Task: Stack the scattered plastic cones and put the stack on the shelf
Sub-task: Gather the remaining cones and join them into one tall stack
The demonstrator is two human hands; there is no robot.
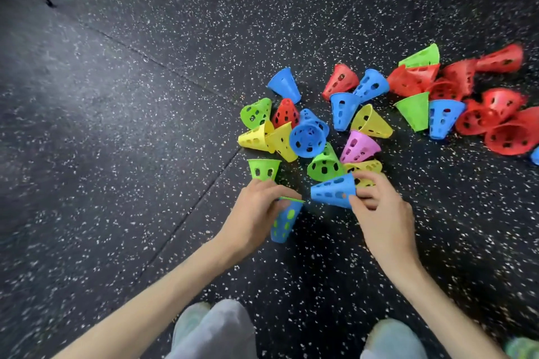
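Head-camera footage is directed down at a black speckled floor [116, 154], across which perforated plastic cones are scattered. A short stack [284, 220] is gripped by the left hand [256, 213], its fingers curled round the upper end; the outer cone is blue, and green is seen through its holes and as a rim at the top. The narrow end of the stack is pointed down toward the floor. A single blue cone [334, 191] is pinched at its wide rim by the right hand [379, 207], thumb below and fingers above, and is held on its side with the narrow end aimed at the stack, just beside it but apart from it. Directly beyond the hands, a green cone [264, 169] is stood on the floor with its wide mouth up, and another green cone [323, 165], a yellow one [364, 167] and a pink one [359, 146] are lain close together. Farther off, a mixed cluster of blue, yellow, green and red cones is gathered near the floor's middle, while a heap of red cones [495, 125] is piled toward the right edge. Grey trouser knees [215, 329] are seen at the bottom edge. No shelf is shown.
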